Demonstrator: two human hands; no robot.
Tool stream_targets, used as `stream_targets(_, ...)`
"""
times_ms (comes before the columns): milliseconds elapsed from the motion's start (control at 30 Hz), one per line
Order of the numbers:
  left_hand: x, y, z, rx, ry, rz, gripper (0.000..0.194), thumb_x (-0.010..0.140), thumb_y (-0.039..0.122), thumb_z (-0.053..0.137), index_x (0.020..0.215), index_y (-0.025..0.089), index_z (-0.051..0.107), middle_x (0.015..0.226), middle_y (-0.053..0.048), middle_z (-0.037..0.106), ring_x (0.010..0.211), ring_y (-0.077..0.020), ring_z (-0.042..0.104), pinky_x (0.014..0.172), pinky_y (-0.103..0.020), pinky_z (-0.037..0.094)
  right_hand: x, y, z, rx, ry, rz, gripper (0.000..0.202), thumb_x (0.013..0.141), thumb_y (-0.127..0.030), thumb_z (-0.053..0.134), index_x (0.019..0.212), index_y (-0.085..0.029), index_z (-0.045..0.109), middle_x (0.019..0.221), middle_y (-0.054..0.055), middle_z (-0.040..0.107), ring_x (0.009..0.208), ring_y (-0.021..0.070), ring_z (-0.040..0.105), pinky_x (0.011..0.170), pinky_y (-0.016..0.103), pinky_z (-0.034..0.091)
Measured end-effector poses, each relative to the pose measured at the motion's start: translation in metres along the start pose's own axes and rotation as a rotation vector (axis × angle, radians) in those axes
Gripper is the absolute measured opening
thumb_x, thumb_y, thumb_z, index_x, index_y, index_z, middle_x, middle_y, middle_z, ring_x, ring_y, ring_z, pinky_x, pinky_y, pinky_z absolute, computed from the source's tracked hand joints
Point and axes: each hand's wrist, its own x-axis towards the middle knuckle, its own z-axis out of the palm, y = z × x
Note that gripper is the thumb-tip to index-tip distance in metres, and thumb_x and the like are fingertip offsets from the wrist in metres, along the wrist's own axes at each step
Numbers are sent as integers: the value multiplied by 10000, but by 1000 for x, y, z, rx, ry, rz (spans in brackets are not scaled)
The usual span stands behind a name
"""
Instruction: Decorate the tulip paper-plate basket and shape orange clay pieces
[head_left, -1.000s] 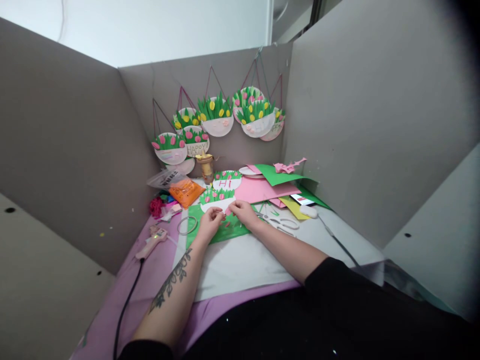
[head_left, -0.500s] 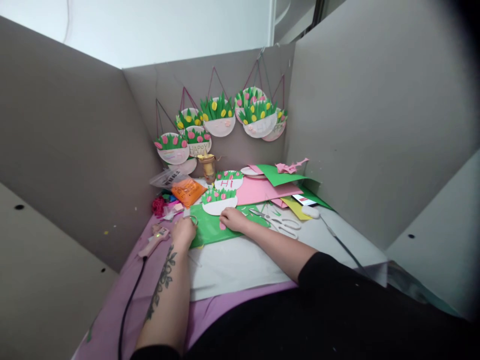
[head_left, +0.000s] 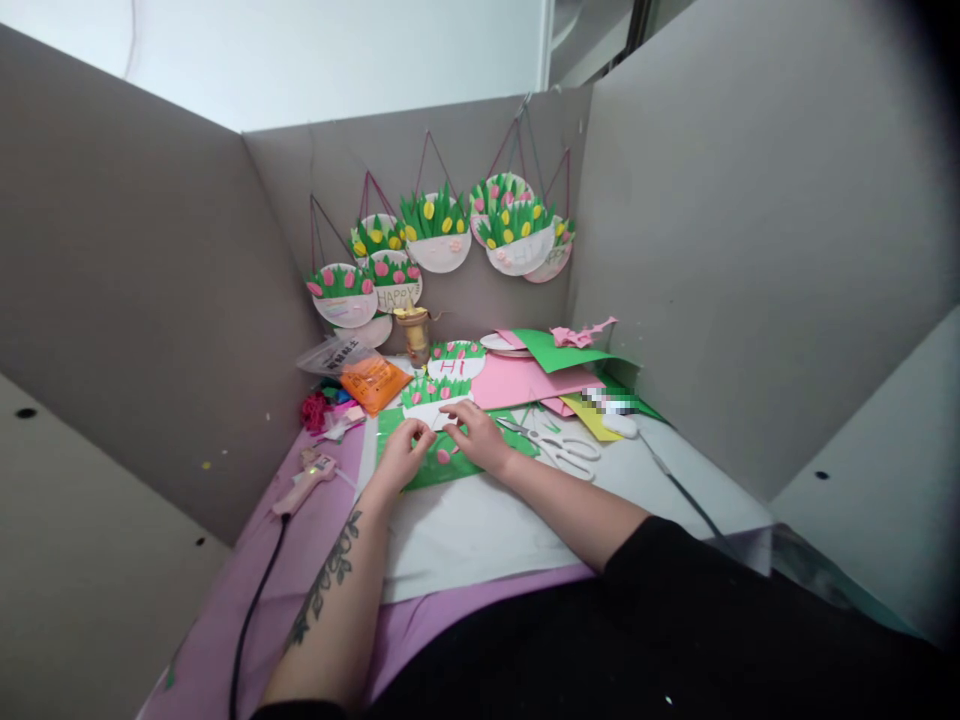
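Both our bare hands meet low over the glossy green mat (head_left: 420, 478), near its middle. Left hand (head_left: 405, 450): fingers curled inward, tips too small to read, so we cannot tell whether they pinch anything. Right hand (head_left: 480, 440): palm down, fingers bent and reaching towards the left; again we cannot tell whether finger and thumb close on something. The two hands are near each other, fingertips in front of the half-round white paper plate with green paper grass and pink paper tulips (head_left: 421, 411), which lies at the mat's far edge, its lower rim partly hidden by our right fingers. A small pink paper oval (head_left: 443, 456) sits on the mat between the hands. To the right of the right hand, we note white-handled scissors (head_left: 577, 450), blades pointing towards the mat. Behind the half-round plate lies a second white plate lettered "Hi" in red (head_left: 456, 367); to the left, a clear bag of orange material (head_left: 375, 385). Nearer us on that side, a pink corded tool (head_left: 304, 487) rests on the table's purple cloth (head_left: 322, 540).
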Motion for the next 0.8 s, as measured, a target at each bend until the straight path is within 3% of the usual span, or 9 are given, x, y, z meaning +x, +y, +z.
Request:
stream_targets(167, -1, 9, 2, -6, -29, 46, 195, 809, 334, 484, 677, 191, 467, 695, -3, 510, 683, -142, 472, 665, -263, 369, -2, 3, -1, -3, 53, -50, 152, 864, -177, 522, 975, -196, 625, 894, 59, 597, 871, 183, 562, 789, 319, 466)
stream_targets(400, -1, 6, 4, -12, -48, 36, 205, 808, 344, 498, 676, 189, 481, 689, 0, 518, 675, -142, 475, 654, -259, 364, -3, 4, -3, -51, 65, -94, 158, 872, -179, 511, 912, -206, 661, 839, 57, 582, 855, 186, 550, 777, 321, 465)
stream_targets(700, -1, 5, 5, -7, -59, 30, 199, 812, 333, 502, 676, 190, 476, 689, 3, 516, 673, -138, 476, 645, -253, 361, -3, 6, 0, -33, 89, -78, 102, 853, -168, 524, 809, -202, 609, 829, 50, 575, 858, 185, 549, 785, 315, 452)
stream_targets(800, -1, 7, 4, -10, -46, 19, 197, 802, 331, 505, 667, 191, 478, 684, 0, 519, 670, -140, 478, 639, -253, 365, -4, 7, 0, -31, 93, -19, 58, 827, -181, 555, 868, -201, 592, 840, 41, 575, 781, 175, 542, 752, 314, 454)
